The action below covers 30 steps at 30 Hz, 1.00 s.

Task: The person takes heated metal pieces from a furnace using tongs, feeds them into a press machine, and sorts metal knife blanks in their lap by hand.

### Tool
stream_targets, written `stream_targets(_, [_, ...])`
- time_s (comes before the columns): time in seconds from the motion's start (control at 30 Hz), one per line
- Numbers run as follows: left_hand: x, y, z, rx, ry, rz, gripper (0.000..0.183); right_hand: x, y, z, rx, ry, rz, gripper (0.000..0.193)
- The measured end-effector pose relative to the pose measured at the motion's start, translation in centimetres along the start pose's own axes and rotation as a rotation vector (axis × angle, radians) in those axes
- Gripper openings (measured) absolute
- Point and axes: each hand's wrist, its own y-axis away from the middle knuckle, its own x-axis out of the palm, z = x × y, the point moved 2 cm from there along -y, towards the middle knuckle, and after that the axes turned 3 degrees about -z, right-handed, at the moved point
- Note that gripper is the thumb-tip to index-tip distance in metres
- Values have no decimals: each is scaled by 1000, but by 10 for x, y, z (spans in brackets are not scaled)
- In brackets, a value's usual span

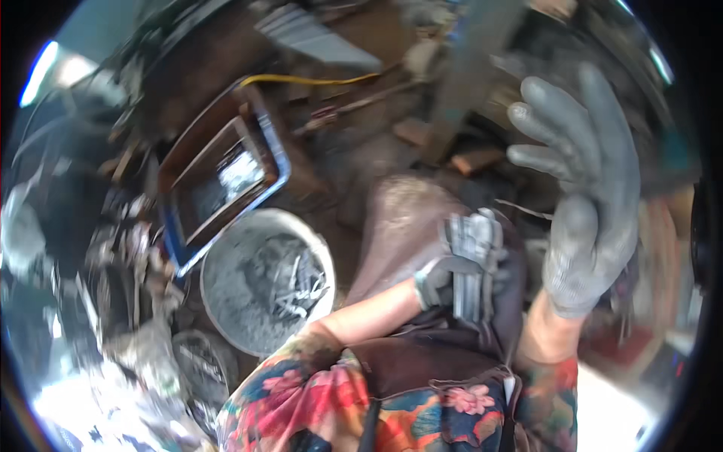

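My left hand, in a dark grey glove, is closed around a bundle of grey metal-looking strips over my lap. The strips stand roughly side by side, and their exact kind is unclear. My right hand, in a light grey knitted glove with a coated palm, is raised to the right with fingers stretched and spread. Nothing shows in it, and it is apart from the bundle. To the left of my left forearm stands a round pale bucket holding grey powder and several thin light strips.
Behind the bucket is a brown rectangular tub with a blue rim. A yellow strip lies beyond it. Reddish brick pieces lie ahead on the dark floor. A smaller container and crumpled plastic sit at the lower left.
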Motion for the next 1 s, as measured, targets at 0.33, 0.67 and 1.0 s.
stream_targets(0.33, [12,-8,-3,211,-281,-256,66,-278,282,-167,968,-535,-1292,50])
stream_targets(0.67, [14,-14,0,110,-226,-157,60,-260,264,-99,807,-92,-1172,33])
stream_targets(1.0, [-6,-8,-11,78,-165,-162,66,-153,23,-104,701,-77,-455,35])
